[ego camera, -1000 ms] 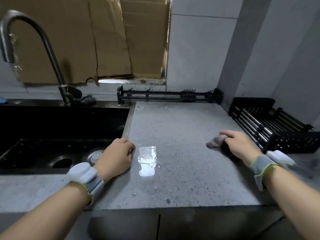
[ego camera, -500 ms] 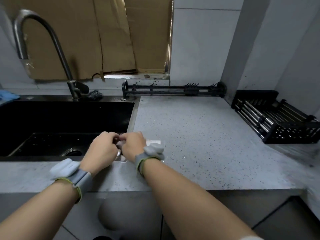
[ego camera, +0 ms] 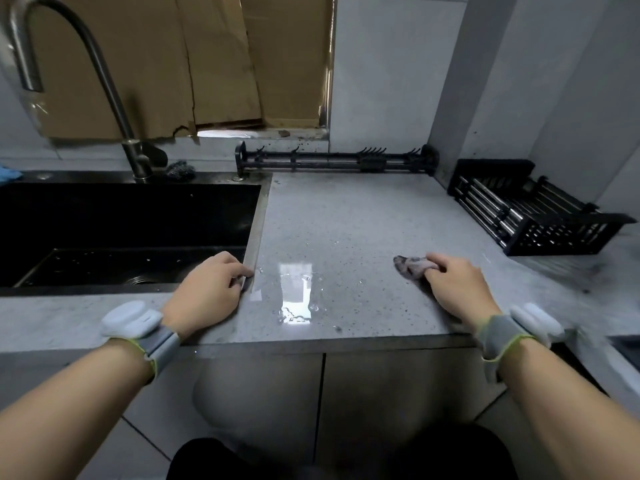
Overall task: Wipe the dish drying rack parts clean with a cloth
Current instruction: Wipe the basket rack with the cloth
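A small grey cloth (ego camera: 412, 266) lies bunched on the speckled counter (ego camera: 346, 216). My right hand (ego camera: 457, 285) holds it, fingers curled over its near end. My left hand (ego camera: 207, 292) rests at the sink's front right corner, fingers loosely curled against the rim, with nothing seen in it. A long black rack rail with hooks (ego camera: 332, 161) lies along the back wall. A black rack basket with metal bars (ego camera: 533, 216) stands at the right, beyond the cloth. Neither hand touches a rack part.
A dark sink (ego camera: 121, 230) fills the left, with a curved tap (ego camera: 104, 74) and a scrubber (ego camera: 180, 168) behind it. A puddle of water (ego camera: 294, 299) sits on the counter between my hands. Cardboard covers the window behind.
Half a second ago both hands met at the sink corner. My right hand has since swung right and set the cloth on the counter near the basket. The left hand stayed put.
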Demonstrator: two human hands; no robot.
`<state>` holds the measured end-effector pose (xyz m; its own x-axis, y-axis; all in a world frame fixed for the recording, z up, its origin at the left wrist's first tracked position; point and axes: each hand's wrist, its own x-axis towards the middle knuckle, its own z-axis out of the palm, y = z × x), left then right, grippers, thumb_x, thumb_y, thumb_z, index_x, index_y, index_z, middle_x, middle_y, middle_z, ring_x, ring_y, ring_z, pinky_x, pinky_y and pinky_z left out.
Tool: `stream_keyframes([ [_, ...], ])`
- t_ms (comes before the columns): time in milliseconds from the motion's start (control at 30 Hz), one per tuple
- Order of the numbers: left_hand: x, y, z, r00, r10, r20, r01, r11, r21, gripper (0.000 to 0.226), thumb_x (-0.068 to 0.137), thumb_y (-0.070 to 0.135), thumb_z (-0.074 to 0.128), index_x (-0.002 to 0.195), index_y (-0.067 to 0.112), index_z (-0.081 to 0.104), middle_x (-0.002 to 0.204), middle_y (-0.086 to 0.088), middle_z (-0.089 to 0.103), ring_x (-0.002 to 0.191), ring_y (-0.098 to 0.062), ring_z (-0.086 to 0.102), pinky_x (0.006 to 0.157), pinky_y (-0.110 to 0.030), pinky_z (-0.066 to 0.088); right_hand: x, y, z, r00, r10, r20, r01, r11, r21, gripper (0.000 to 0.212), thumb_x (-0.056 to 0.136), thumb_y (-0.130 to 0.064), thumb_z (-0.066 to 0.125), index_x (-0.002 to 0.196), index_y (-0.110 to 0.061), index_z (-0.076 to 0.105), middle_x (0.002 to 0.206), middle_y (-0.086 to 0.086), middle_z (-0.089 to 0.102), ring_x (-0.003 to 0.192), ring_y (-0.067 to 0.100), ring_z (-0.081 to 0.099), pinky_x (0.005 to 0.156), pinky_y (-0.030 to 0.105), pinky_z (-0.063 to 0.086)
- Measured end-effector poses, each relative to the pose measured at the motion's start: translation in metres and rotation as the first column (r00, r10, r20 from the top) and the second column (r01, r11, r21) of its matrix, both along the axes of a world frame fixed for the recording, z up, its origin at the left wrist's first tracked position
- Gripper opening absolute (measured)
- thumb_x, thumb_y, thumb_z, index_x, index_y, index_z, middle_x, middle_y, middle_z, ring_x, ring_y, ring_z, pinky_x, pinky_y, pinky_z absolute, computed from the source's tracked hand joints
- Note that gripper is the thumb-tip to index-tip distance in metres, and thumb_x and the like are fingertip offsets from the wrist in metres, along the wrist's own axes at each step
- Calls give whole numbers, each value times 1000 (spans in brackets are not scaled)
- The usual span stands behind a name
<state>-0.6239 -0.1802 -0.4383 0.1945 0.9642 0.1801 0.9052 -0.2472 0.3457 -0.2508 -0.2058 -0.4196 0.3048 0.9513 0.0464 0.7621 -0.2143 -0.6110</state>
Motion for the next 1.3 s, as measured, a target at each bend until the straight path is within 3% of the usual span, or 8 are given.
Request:
stream_keyframes([
  [133,2,-1,5,999,3,36,-2,999,-38,39,95,5,47,123,18,71,122,4,57,105,-13,51,90,-22,35,-16,-31,-22,988,95,126,-81,991,-109,57,106,-49,22,149,-16,36,159,12,28,150,31,12,122,49,9],
  [367,-4,-2,11,999,12,48,-7,995,-103,50,89,-1,44,129,19,67,120,6,59,111,-15,55,100,-28,42,-147,-34,-36,912,288,291,-264,957,-119,63,101,-19,28,156,-6,0,163,23,-1,150,39,-8,122,50,-6],
  [600,-25,9,22,909,134,395,-43,973,-229,54,83,-16,39,119,9,71,103,0,75,102,-9,68,96,-21,51,-307,-16,-31,901,414,128,-398,908,-132,68,96,-17,45,153,3,13,163,22,6,152,32,-3,123,42,-7],
  [667,-35,12,28,767,256,589,-78,948,-310,51,85,-22,33,112,0,70,87,0,74,85,-9,70,80,-15,54,-333,-6,-25,891,449,65,-442,891,-101,55,95,-17,49,145,0,34,157,19,26,149,32,13,123,40,8],
  [733,-52,19,34,630,366,685,-129,919,-372,43,87,-20,34,114,-9,66,88,-13,72,83,-25,69,78,-30,55,-344,5,-17,885,466,12,-465,884,-57,40,93,-17,53,131,-5,52,139,20,48,135,37,36,111,42,31],
  [900,-93,28,47,542,424,725,-168,901,-401,45,84,-21,32,104,-3,69,107,-28,70,85,-28,69,74,-34,58,-337,45,5,800,584,-137,-586,810,28,26,93,-12,53,116,-13,65,118,14,65,115,37,56,92,40,48],
  [1133,-114,51,60,860,183,476,-100,976,-195,56,75,-5,77,119,28,65,111,9,68,104,-4,64,85,-16,48,-314,137,53,653,740,-162,-710,673,209,22,81,-15,73,102,-19,70,108,8,64,97,19,60,85,26,47],
  [1300,-95,80,57,787,128,603,-103,992,-77,43,76,6,83,113,22,67,102,6,74,91,-1,67,81,-16,49,-304,162,69,489,726,-484,-710,653,262,34,70,-1,80,95,-19,66,94,5,54,77,18,55,72,34,50],
])
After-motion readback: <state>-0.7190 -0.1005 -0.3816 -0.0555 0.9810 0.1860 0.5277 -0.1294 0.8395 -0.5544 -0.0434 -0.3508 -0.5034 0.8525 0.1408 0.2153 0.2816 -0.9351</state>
